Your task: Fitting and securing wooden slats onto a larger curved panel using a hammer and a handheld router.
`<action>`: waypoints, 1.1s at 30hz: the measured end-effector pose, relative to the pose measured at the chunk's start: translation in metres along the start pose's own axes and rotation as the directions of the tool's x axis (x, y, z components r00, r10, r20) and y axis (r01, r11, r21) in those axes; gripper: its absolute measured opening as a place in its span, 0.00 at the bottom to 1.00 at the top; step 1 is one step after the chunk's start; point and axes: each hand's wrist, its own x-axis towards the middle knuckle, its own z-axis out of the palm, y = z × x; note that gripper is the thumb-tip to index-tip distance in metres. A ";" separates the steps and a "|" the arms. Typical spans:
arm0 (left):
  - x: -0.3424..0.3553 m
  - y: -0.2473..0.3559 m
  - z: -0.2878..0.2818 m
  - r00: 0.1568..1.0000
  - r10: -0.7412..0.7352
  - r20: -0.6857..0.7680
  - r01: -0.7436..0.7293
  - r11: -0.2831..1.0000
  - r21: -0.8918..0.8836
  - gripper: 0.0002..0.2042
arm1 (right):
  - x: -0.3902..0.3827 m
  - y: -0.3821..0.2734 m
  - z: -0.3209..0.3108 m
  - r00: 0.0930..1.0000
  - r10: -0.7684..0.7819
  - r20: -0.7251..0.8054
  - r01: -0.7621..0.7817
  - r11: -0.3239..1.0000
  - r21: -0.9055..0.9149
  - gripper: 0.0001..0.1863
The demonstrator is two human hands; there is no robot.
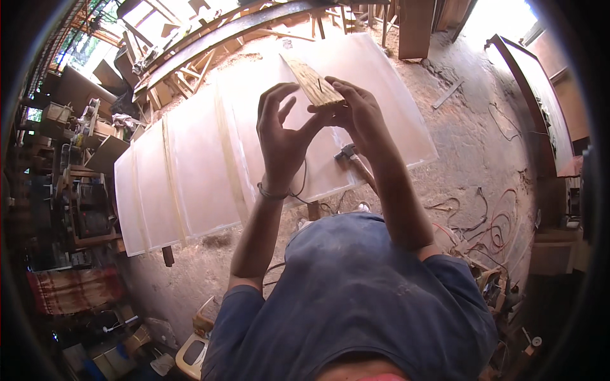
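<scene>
**Wood piece raised in both hands above the white panel**

The person holds a short piece of wood (312, 82), pale with a speckled face, up in front of the camera. The right hand (357, 114) pinches its near end, fingers curled over the top edge and thumb beneath. The left hand (283, 130) stands just beside that end, fingers spread and slightly curved, its thumb meeting the right hand's thumb; whether it actually touches the wood cannot be told. The piece slants up and away from the hands, toward the far edge of the large white panel (190, 171) lying flat below.

As for progress, the piece looks to be under inspection or being lined up: it is off the panel, not set down or fixed to anything. A hammer (348, 152) lies on the panel below the right wrist, untouched, so any nailing appears undone. Cables (483, 222) trail over the dusty floor to the right of the panel.
</scene>
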 end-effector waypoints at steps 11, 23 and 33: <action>-0.015 -0.063 -0.001 0.999 -0.042 0.029 0.048 0.968 -0.245 0.37 | -0.008 0.001 0.006 0.994 -0.068 0.087 0.067 0.998 0.005 0.25; 0.005 -0.096 -0.071 0.829 0.099 -0.551 -0.203 0.970 -0.131 0.41 | -0.072 0.016 0.138 0.728 -0.191 0.659 0.387 0.907 -0.165 0.30; 0.079 -0.023 -0.278 0.860 -0.179 -0.479 -0.134 0.825 -0.549 0.24 | -0.059 0.093 -0.137 0.790 -0.612 0.040 0.117 0.086 -0.989 0.25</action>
